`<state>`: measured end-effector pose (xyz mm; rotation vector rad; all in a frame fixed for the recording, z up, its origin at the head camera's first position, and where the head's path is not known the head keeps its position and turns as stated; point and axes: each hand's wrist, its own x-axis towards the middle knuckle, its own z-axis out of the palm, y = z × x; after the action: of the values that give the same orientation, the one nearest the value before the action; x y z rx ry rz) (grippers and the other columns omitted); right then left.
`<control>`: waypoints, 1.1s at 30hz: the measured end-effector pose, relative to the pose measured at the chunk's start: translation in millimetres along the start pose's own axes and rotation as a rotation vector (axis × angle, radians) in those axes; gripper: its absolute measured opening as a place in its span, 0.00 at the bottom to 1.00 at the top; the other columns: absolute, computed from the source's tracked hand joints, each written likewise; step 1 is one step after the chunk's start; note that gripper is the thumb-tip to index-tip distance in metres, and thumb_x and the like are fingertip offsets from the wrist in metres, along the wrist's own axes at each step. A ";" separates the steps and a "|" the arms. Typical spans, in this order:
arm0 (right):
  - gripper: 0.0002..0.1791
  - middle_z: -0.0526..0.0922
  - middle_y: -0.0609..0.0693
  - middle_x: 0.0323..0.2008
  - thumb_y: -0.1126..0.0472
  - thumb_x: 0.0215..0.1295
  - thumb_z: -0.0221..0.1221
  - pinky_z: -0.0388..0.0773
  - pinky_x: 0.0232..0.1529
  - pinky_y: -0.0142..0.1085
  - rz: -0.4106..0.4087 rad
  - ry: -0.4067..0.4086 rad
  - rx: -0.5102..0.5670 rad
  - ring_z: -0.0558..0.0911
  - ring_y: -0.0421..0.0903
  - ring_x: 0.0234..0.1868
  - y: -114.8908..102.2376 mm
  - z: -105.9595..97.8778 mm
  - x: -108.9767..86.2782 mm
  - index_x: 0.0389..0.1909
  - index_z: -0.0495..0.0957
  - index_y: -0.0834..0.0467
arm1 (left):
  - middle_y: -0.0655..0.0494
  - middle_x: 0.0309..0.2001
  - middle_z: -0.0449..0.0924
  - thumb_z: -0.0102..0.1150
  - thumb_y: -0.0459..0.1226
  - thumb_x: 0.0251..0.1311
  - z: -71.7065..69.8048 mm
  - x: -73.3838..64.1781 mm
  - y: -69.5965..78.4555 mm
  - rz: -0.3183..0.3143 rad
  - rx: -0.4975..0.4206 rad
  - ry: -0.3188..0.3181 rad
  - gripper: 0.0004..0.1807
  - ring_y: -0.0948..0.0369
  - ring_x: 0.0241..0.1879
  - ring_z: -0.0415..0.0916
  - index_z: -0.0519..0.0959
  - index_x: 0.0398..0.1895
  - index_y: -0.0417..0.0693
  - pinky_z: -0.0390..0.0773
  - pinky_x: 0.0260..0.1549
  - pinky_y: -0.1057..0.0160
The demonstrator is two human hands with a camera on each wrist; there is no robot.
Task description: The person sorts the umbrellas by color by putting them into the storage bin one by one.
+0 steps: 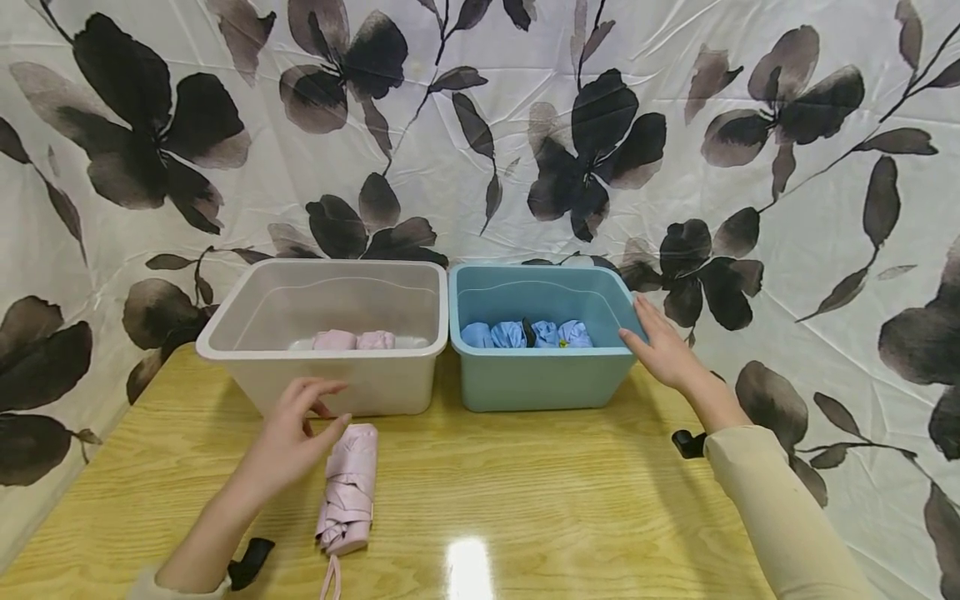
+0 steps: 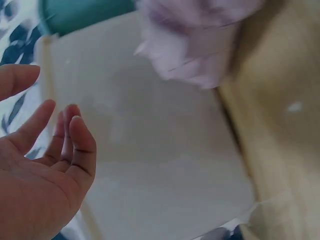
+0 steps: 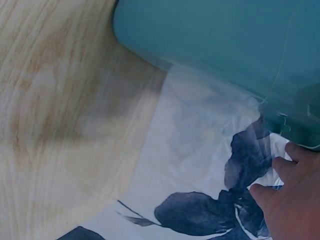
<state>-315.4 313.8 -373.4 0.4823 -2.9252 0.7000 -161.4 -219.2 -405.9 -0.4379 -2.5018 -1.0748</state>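
A folded pink umbrella [image 1: 351,487] with a wrist loop lies lengthwise on the table. My left hand [image 1: 288,437] hovers beside its upper end, thumb and fingers spread apart; in the left wrist view the umbrella [image 2: 197,45] is clear of the fingers. Just behind stands a whitish bin [image 1: 337,383] holding two pink rolled bundles [image 1: 334,340]. On the right is a blue-green bin [image 1: 543,379] with several blue rolled bundles [image 1: 507,335] in a row, something dark among them. My right hand [image 1: 663,354] rests with extended fingers at that bin's right rim.
The two bins stand side by side at the back of the wood-grain table [image 1: 525,475]. Behind them hangs a white cloth [image 1: 480,50] with dark flower prints, also running along both sides. Black straps show at the left wrist [image 1: 251,562] and right wrist [image 1: 687,444].
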 end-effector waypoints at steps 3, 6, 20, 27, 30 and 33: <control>0.44 0.38 0.61 0.84 0.43 0.82 0.44 0.43 0.79 0.65 -0.002 0.000 -0.003 0.41 0.63 0.83 0.8 -0.2 1.0 0.83 0.41 0.66 | 0.45 0.58 0.73 0.70 0.31 0.62 6.6 -7.9 -6.4 -0.025 0.018 -0.063 0.26 0.54 0.44 0.75 0.78 0.64 0.41 0.75 0.31 0.66; 0.44 0.39 0.62 0.84 0.43 0.82 0.44 0.43 0.79 0.64 0.001 0.000 -0.007 0.41 0.63 0.83 1.4 0.0 1.5 0.83 0.41 0.66 | 0.43 0.61 0.71 0.70 0.33 0.62 12.2 -14.8 -12.7 -0.040 0.048 -0.115 0.26 0.46 0.53 0.74 0.78 0.64 0.41 0.80 0.43 0.53; 0.44 0.41 0.63 0.84 0.42 0.82 0.45 0.43 0.78 0.66 0.003 0.010 -0.008 0.42 0.64 0.83 1.9 1.3 2.3 0.83 0.41 0.65 | 0.30 0.70 0.65 0.75 0.59 0.55 26.3 -31.7 -33.2 -0.088 0.166 -0.321 0.50 0.30 0.66 0.65 0.69 0.74 0.39 0.71 0.57 0.26; 0.44 0.41 0.64 0.84 0.43 0.82 0.44 0.43 0.78 0.65 0.003 0.007 -0.016 0.41 0.64 0.83 2.3 1.6 2.2 0.83 0.41 0.66 | 0.32 0.69 0.65 0.74 0.58 0.57 26.1 -32.2 -40.7 -0.115 0.083 -0.380 0.51 0.31 0.66 0.68 0.64 0.78 0.43 0.74 0.56 0.28; 0.44 0.41 0.64 0.84 0.43 0.82 0.44 0.43 0.78 0.65 0.005 0.005 -0.017 0.41 0.64 0.83 2.2 1.4 1.8 0.83 0.41 0.66 | 0.34 0.69 0.65 0.74 0.58 0.57 27.5 -30.7 -42.4 -0.129 0.061 -0.394 0.52 0.33 0.65 0.70 0.64 0.79 0.45 0.75 0.56 0.29; 0.44 0.39 0.63 0.84 0.43 0.82 0.44 0.43 0.79 0.65 0.006 -0.002 -0.011 0.41 0.64 0.83 2.5 1.2 1.6 0.83 0.40 0.65 | 0.35 0.69 0.65 0.75 0.58 0.56 29.4 -28.2 -43.6 -0.145 0.039 -0.404 0.52 0.33 0.64 0.70 0.64 0.79 0.47 0.75 0.56 0.30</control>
<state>-317.8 314.9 -375.2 0.4729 -2.9320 0.6840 -161.5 -229.9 -464.6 -0.5121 -2.9429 -1.0758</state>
